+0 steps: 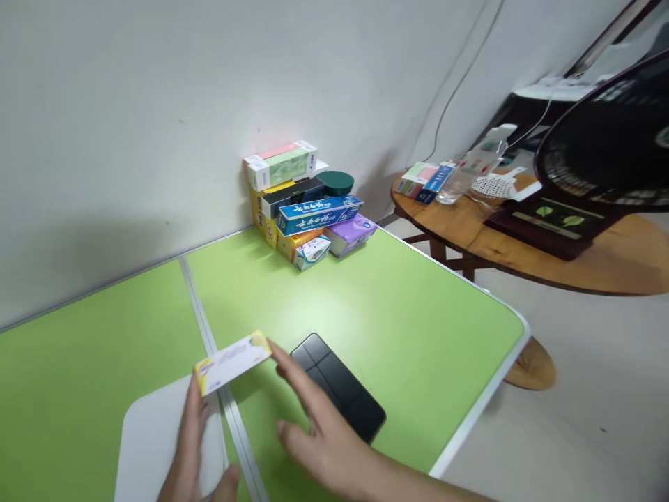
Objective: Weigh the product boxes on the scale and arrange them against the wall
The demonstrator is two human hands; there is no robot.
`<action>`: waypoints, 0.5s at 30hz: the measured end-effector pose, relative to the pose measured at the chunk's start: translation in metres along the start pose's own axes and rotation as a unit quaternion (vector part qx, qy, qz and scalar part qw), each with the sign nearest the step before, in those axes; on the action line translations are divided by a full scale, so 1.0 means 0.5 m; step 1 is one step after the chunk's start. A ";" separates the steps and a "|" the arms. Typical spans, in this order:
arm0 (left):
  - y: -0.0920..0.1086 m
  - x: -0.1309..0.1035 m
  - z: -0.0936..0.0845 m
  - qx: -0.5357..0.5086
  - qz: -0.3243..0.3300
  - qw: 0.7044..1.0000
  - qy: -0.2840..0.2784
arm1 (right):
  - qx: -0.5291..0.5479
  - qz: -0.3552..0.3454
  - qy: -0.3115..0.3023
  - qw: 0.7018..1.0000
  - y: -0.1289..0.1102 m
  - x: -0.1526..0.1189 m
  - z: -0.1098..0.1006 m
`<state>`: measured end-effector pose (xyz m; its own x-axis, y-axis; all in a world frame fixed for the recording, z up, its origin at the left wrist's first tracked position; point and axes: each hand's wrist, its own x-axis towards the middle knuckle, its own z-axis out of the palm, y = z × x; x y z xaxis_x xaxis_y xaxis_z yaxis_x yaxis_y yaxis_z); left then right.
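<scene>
A small white-and-yellow box (233,362) is held above the table between my two hands. My left hand (188,446) has its fingers against the box's left end, with the thumb apart from it lower down. At the right end, the index finger of my right hand (321,436) presses on the box while its thumb sticks out below. Close to my right hand, partly behind it, lies a flat glossy black slab (339,383) with thin lines across its top. Under my left hand is a white rounded-corner panel (149,432), partly hidden.
Against the wall, a pile holds a blue toothpaste box (318,215), a purple tissue pack (351,233), a green-and-pink box (290,162) and other cartons. The green table (418,314) ends at right. Beyond stands a wooden table (637,254) with a bottle (473,167) and fan (611,139).
</scene>
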<state>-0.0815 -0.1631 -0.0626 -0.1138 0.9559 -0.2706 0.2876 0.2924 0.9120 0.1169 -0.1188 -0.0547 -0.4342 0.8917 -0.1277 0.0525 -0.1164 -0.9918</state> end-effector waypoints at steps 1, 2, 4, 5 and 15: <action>0.026 0.018 0.033 0.006 0.001 1.000 -0.022 | 0.018 -0.017 0.034 0.999 0.006 0.002 -0.030; 0.052 0.039 0.069 0.013 0.003 0.999 -0.049 | 0.036 -0.031 0.070 0.996 0.014 0.007 -0.061; 0.096 0.089 0.147 0.025 0.013 0.994 -0.105 | 0.063 -0.042 0.142 0.987 0.032 0.027 -0.124; 0.114 0.115 0.187 0.024 0.031 0.992 -0.122 | 0.070 -0.043 0.180 0.980 0.040 0.040 -0.155; 0.162 0.299 0.435 0.064 0.082 0.990 -0.098 | 0.099 -0.059 0.343 0.932 0.090 0.210 -0.347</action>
<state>0.1317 0.0089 -0.0965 0.1270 0.9741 -0.1872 0.4063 0.1211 0.9057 0.2299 0.0456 -0.1134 0.2540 0.9655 -0.0581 -0.1552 -0.0186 -0.9877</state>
